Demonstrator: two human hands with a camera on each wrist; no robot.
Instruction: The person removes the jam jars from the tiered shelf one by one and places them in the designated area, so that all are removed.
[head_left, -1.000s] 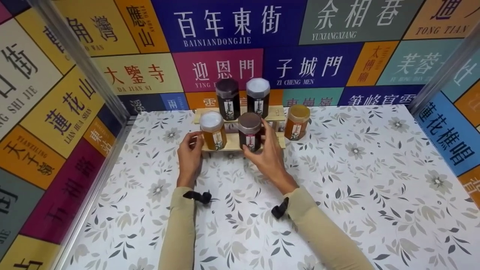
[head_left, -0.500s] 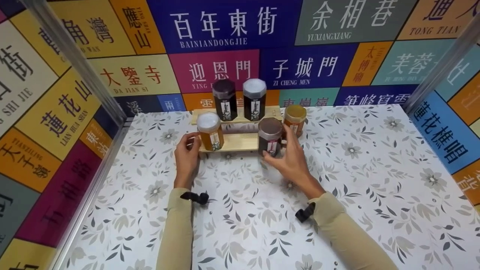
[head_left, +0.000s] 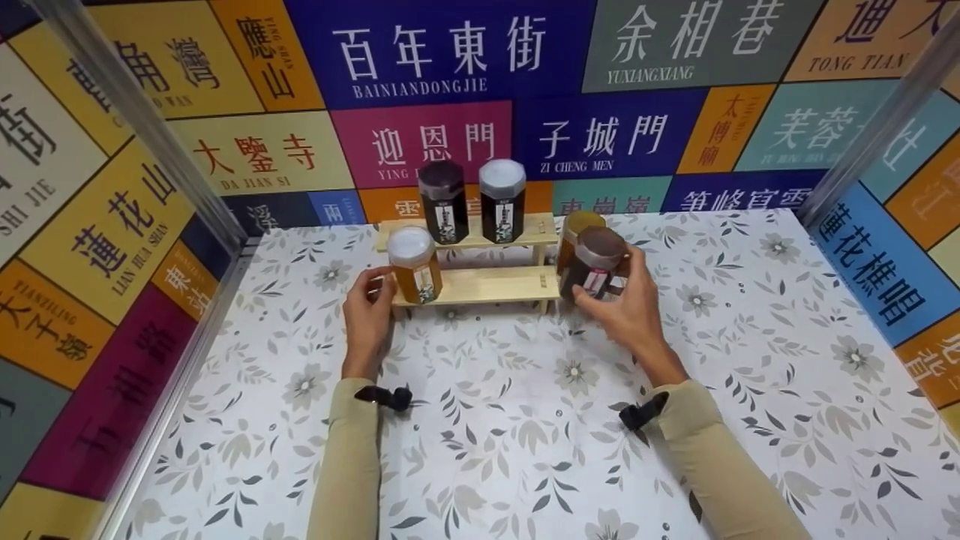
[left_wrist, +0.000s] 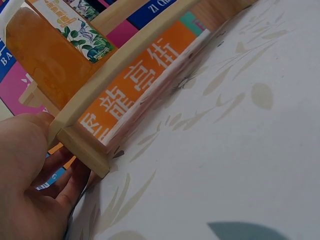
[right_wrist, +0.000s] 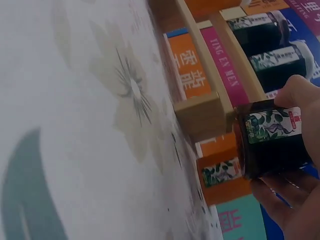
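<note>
My right hand grips a dark jar with a brown lid, thumb on one side and fingers round the other. The jar is tilted, just past the right end of a two-step wooden stand. Behind it, partly hidden, stands an amber jar with a yellow lid. In the right wrist view the held jar overlaps that amber jar. My left hand holds the left end of the stand's lower step, thumb above and fingers under. Right beside it, an amber jar with a white lid stands on that step.
On the upper step are a black jar with a dark lid and a black jar with a white lid. A flower-patterned cloth covers the table. Colourful panels with lettering rise behind and at both sides.
My right hand has lifted the brown-lidded jar off the lower step and carried it right, past the stand's end, in front of the yellow-lidded jar. The left hand has stayed at the stand.
</note>
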